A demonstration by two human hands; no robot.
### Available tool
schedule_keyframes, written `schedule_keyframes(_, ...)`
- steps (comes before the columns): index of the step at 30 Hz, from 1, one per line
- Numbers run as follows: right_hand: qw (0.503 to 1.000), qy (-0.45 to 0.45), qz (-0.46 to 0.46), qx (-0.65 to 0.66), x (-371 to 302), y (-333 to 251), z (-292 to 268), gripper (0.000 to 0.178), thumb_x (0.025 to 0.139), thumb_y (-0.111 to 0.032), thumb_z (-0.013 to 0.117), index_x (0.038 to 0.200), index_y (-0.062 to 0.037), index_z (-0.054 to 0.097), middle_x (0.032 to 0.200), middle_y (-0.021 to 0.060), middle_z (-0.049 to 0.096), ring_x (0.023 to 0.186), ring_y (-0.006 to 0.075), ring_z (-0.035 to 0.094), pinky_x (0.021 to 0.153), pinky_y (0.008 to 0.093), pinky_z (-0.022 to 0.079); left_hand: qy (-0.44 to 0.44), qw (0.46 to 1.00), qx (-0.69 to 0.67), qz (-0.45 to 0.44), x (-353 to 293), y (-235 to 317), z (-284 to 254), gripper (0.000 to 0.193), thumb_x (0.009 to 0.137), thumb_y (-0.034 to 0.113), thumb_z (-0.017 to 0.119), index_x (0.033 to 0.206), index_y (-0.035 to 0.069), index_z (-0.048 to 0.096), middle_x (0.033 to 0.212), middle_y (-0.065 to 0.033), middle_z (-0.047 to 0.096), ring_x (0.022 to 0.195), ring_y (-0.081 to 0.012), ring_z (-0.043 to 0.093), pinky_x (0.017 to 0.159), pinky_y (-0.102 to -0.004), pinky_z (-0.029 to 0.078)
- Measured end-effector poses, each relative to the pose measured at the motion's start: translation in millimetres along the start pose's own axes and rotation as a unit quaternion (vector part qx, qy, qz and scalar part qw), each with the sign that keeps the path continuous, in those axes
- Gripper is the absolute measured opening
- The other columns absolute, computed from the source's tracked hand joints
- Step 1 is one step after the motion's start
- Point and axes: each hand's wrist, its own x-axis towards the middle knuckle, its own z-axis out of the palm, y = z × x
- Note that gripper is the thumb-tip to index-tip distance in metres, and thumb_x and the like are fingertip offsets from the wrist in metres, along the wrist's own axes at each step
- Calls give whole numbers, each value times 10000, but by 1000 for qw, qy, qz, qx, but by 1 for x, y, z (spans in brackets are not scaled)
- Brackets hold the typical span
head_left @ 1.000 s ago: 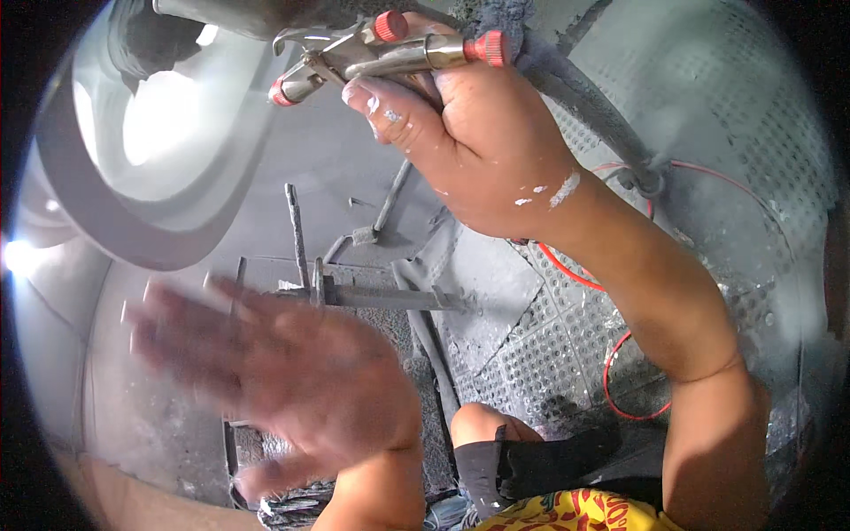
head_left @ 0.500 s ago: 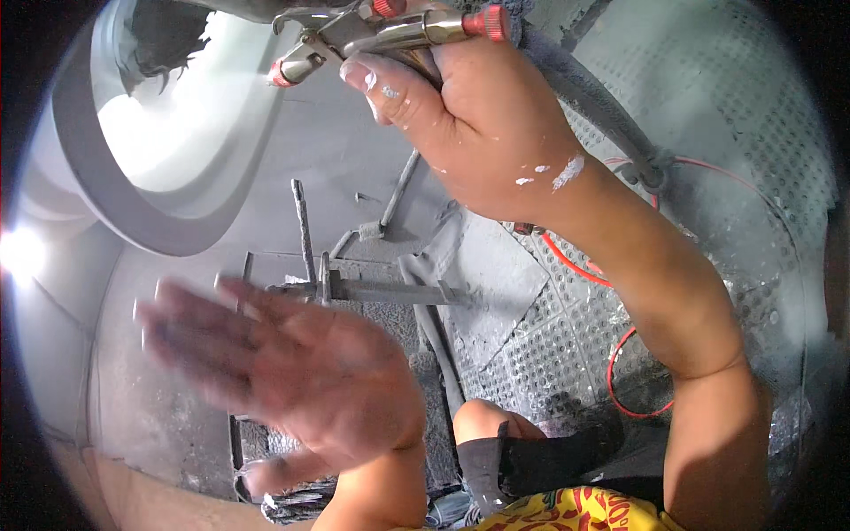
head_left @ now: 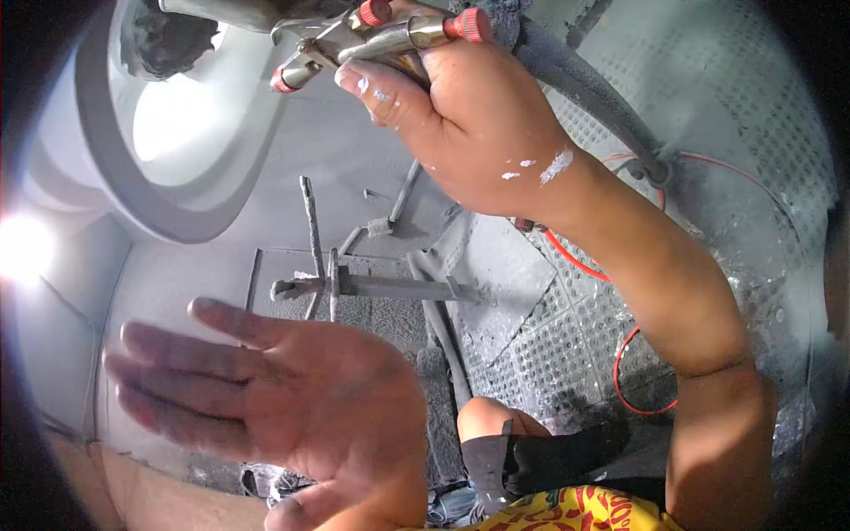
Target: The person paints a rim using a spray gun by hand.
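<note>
My right hand (head_left: 482,124), flecked with white, is wrapped round a metal spray gun (head_left: 390,41) with red knobs at the top of the view. A metal cup-like part (head_left: 239,12) shows beside the gun, cut off by the upper edge. Left of the gun stands a large white piece (head_left: 164,205) with a smooth oval rim, brightly lit inside. A dark, ragged-edged patch (head_left: 173,40) shows within its opening. Below it, my left hand (head_left: 310,389) is raised, palm showing and fingers stretched out, greyish with dust. It holds nothing and is apart from the white piece.
A dusty metal stand with an upright rod (head_left: 312,226) and a crossbar (head_left: 398,288) is beyond my left hand. A thick grey hose (head_left: 602,97) and a red hose (head_left: 620,372) run over the studded floor mat (head_left: 549,354) at right. A bright lamp (head_left: 22,250) shines at far left.
My left hand has moved slightly left and down, its fingers now sharper and more spread. The white piece and spray gun have shifted slightly in view; more of the metal cup-like part shows.
</note>
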Motion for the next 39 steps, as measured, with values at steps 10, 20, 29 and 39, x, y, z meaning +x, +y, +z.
schedule_keyframes(10,998,-1,44,39,-1,-2,5,241,953,-236,582,1023,-14,643,890,225,675,850,437,649,758,503,513,161,942,282,-88,17,-50,-92,843,1020,624,139,1483,-55,323,1562,-207,339,1462,-290,289,1209,-474,115)
schedule_keyframes(20,992,-64,112,13,-3,-8,-8,237,951,-242,586,1006,-18,639,883,221,676,850,425,654,767,501,515,146,913,358,-129,12,-32,-136,883,998,683,193,1433,-62,380,1479,-221,431,1355,-273,403,1151,-431,223)
schedule_keyframes(29,998,-50,38,20,-3,9,-2,295,978,-192,541,1138,49,598,1087,255,630,1009,414,629,884,451,491,-37,997,61,-14,0,14,-14,996,943,736,182,1530,-68,225,1607,-232,243,1514,-333,181,1225,-465,100)
schedule_keyframes(39,991,-87,85,60,1,8,-1,318,994,-173,513,1151,93,589,1117,276,614,1003,415,635,896,454,492,85,911,383,-127,5,-56,-94,956,977,719,146,1504,-68,276,1559,-204,338,1489,-267,222,1219,-444,73)
